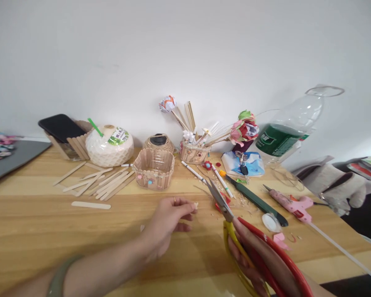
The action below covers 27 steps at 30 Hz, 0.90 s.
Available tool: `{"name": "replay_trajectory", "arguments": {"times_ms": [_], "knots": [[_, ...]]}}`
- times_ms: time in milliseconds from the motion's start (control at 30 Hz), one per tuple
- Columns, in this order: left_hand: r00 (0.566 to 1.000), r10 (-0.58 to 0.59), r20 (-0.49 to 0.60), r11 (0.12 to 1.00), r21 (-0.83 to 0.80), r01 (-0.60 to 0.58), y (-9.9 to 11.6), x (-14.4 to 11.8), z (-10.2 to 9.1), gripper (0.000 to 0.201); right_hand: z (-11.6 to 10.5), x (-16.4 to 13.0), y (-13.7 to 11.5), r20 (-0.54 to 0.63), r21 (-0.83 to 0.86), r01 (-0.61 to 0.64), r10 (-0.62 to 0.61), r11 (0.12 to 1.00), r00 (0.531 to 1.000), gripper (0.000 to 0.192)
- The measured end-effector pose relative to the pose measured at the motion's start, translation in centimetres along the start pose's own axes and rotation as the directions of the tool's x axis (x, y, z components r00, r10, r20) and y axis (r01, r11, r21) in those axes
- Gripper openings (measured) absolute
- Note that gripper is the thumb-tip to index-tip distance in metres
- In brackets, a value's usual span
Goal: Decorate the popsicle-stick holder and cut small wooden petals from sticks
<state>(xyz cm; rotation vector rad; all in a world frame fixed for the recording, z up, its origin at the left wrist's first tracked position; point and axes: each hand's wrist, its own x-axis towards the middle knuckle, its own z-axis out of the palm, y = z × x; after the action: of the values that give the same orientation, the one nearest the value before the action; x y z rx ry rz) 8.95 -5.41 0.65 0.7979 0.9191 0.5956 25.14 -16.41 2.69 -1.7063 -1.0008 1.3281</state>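
My right hand [245, 251] is wrapped round the handles of a pair of scissors [225, 208], one handle red and the other yellow. The blades point up and away, and they look nearly closed. Left of them, my left hand [170, 220] is held above the table, thumb and fingers pinched on a small pale piece [196, 205]. It looks like a bit of wooden craft stick, though it is too small to be sure. Beyond my left hand stands a basket [154, 171] faced with short stick pieces and coloured flower trims.
Craft sticks [111, 183] lie loose at the left, near a wrapped coconut [109, 146]. Twine [159, 144] and a decorated pot [195, 152] stand behind. At the right are a green knife [256, 200], a pink glue gun [292, 204] and a large bottle [284, 128].
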Motion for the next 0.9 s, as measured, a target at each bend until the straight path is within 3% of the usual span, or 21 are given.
{"name": "replay_trajectory", "arguments": {"times_ms": [67,133,467,667,900], "knots": [[0.998,0.067,-0.013,0.998,0.012,-0.066,0.8,-0.2,0.1,0.015,0.4,-0.2,0.2,0.04,0.092,-0.052,0.049,0.994,0.998,0.055],[0.992,0.125,-0.018,0.992,0.012,-0.125,1.5,-0.5,0.2,0.014,0.8,-0.3,0.5,0.021,0.099,-0.006,0.004,0.995,1.0,0.052],[0.974,0.228,0.006,0.97,-0.092,-0.227,3.1,-1.3,0.6,0.012,3.2,0.3,-0.3,0.009,-0.063,0.231,-0.231,0.971,0.973,0.054],[0.965,0.263,0.014,0.961,-0.091,-0.261,3.4,-1.6,0.5,0.011,2.7,0.2,-1.2,0.074,-0.305,0.344,-0.338,0.888,0.938,0.053],[0.954,0.3,-0.01,0.949,-0.102,-0.299,3.4,-1.6,0.7,0.013,2.9,0.5,-1.9,0.097,-0.313,0.298,-0.282,0.902,0.954,0.062]]}}
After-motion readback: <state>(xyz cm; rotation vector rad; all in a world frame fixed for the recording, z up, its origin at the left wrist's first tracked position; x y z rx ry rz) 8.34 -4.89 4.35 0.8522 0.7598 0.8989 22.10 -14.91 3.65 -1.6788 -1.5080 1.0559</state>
